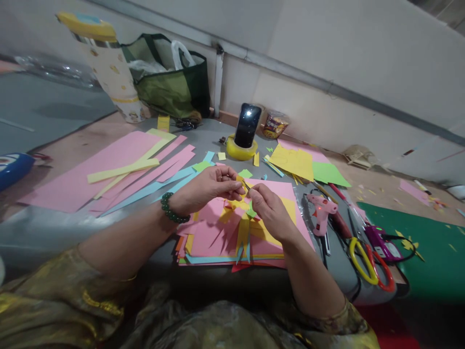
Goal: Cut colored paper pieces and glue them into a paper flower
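My left hand (218, 184), with a green bead bracelet at the wrist, is closed in a pinch on a small yellow paper piece (240, 179). Opposite it, my right hand (268, 206) grips a thin dark tool (247, 185) whose tip meets the yellow paper; its exact kind is hidden by the fingers. Both hands are raised over a stack of coloured paper (214, 237), pink on top. Folded yellow paper strips (242, 232) and a green scrap (250, 211) lie on the stack just beneath my fingers.
To the right are a pink glue gun (321, 211), scissors (370, 264) with yellow and red handles and a purple device (385, 245). Paper strips (145, 167) spread leftward. Behind stand a phone (247, 126) on a yellow tape roll (241, 149), a tumbler (109, 68) and a green bag (174, 87).
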A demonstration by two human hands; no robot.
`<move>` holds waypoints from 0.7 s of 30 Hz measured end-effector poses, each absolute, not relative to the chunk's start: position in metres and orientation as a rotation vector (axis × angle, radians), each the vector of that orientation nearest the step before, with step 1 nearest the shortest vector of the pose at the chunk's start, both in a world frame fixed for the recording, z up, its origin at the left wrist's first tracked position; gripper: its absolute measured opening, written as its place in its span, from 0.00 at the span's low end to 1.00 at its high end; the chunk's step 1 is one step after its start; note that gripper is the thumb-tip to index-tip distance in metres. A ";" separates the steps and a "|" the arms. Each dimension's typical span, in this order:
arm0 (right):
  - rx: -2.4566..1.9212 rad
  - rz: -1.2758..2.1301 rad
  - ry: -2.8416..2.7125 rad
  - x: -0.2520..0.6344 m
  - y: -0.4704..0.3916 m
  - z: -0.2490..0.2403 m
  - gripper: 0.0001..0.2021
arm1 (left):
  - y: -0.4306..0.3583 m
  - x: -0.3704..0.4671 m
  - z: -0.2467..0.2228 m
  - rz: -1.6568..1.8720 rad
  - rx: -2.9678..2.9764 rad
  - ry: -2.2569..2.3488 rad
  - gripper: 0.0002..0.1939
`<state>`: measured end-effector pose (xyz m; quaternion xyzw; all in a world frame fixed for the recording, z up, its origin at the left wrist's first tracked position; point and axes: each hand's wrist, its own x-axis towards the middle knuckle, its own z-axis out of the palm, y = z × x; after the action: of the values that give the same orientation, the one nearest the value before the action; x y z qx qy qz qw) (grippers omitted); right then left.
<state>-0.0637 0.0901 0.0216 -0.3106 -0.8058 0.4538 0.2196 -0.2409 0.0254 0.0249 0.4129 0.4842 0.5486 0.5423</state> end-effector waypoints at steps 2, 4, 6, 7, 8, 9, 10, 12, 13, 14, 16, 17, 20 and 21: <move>-0.865 1.261 -2.222 -0.064 0.090 0.021 0.16 | 0.026 -0.241 0.025 1.298 0.976 1.156 0.13; -0.870 1.270 -2.216 -0.064 0.090 0.021 0.16 | 0.026 -0.240 0.026 1.295 0.966 1.161 0.13; -0.871 1.274 -2.219 -0.064 0.090 0.021 0.16 | 0.026 -0.240 0.026 1.296 0.957 1.166 0.13; -0.875 1.274 -2.223 -0.064 0.090 0.021 0.16 | 0.026 -0.239 0.027 1.297 0.954 1.167 0.12; -0.880 1.273 -2.226 -0.064 0.090 0.021 0.16 | 0.026 -0.239 0.027 1.299 0.952 1.165 0.12; -0.886 1.271 -2.228 -0.064 0.090 0.021 0.16 | 0.026 -0.239 0.027 1.300 0.950 1.162 0.12; -0.894 1.267 -2.232 -0.064 0.090 0.021 0.16 | 0.025 -0.239 0.027 1.300 0.947 1.157 0.12; -0.902 1.252 -2.239 -0.064 0.089 0.021 0.16 | 0.025 -0.239 0.027 1.305 0.941 1.146 0.12; -0.902 1.243 -2.244 -0.064 0.089 0.021 0.16 | 0.025 -0.240 0.027 1.305 0.941 1.142 0.12; -0.901 1.235 -2.250 -0.065 0.089 0.021 0.15 | 0.026 -0.240 0.026 1.302 0.944 1.138 0.12; -0.890 1.227 -2.263 -0.064 0.090 0.021 0.16 | 0.026 -0.241 0.025 1.291 0.954 1.131 0.13; -0.880 1.235 -2.266 -0.064 0.091 0.021 0.17 | 0.026 -0.241 0.025 1.288 0.957 1.127 0.13; -0.858 1.288 -2.239 -0.061 0.095 0.021 0.19 | 0.027 -0.243 0.025 1.297 0.956 1.115 0.13; -0.859 1.304 -2.228 -0.060 0.096 0.022 0.20 | 0.027 -0.244 0.026 1.302 0.955 1.114 0.13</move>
<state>-0.0598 0.0963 0.0220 -0.3086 -0.8009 0.4687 0.2088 -0.2442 0.0269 0.0258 0.4046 0.4718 0.5516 0.5563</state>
